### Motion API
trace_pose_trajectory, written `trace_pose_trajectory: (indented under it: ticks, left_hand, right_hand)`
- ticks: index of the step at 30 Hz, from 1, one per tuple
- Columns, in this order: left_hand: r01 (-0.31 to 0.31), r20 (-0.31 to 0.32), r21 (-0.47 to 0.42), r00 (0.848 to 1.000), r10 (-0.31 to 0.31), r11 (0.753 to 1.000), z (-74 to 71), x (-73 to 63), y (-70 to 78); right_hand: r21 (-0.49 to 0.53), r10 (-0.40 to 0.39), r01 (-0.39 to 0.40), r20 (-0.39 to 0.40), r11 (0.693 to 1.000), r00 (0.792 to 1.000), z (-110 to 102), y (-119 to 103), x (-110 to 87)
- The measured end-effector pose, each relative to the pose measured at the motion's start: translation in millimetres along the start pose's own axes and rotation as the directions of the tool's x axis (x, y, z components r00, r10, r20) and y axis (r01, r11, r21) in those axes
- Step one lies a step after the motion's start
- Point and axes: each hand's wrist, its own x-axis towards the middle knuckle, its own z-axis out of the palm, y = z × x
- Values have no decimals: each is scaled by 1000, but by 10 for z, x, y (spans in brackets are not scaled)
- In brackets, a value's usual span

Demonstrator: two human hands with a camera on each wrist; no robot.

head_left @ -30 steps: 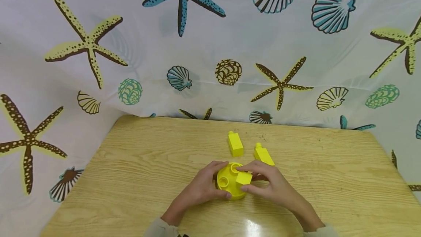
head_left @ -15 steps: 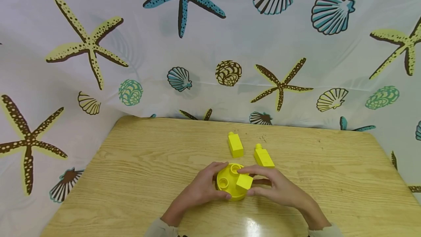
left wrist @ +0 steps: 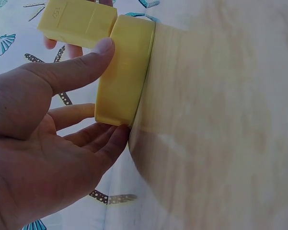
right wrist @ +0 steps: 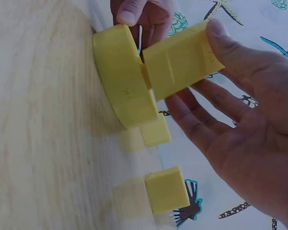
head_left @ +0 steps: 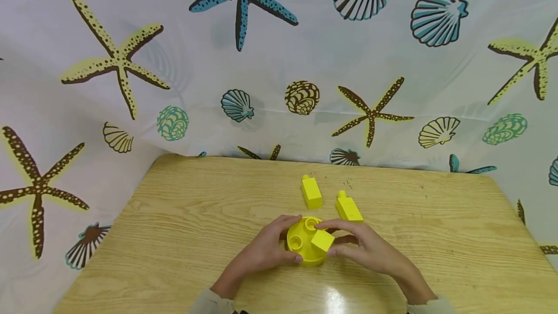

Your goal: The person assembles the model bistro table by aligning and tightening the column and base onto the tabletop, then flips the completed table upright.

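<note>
A round yellow disc with raised ring sockets lies on the wooden table. My left hand grips its left side, thumb at the near rim and fingers at the far rim. A square yellow block stands on the disc's right part, at a socket that it hides. My right hand holds this block between thumb and fingers. In the right wrist view the thumb lies at the block's outer end, and a thin neck shows between block and disc. The left wrist view shows block and disc meeting.
Two more yellow blocks with round pegs lie on the table beyond the disc: one block farther back, the other block nearer my right hand. A sheet printed with starfish and shells hangs behind the table.
My right hand has shifted slightly right and toward me, its thumb sliding from the block's front to its right corner. The left hand and the disc stay nearly still.
</note>
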Motion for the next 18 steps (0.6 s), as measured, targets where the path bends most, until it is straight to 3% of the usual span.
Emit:
trace_pose_trajectory:
  ticks: [12, 18]
  left_hand:
    - [-21, -14, 11, 1000, 22, 1000, 9, 0, -42]
    - [-27, -14, 4, 1000, 27, 1000, 10, -2, -22]
  right_hand:
    - [-11, 53, -54, -105, 998, 993, 15, -29, 57]
    - [-78, 48, -64, -190, 995, 981, 41, -17, 89]
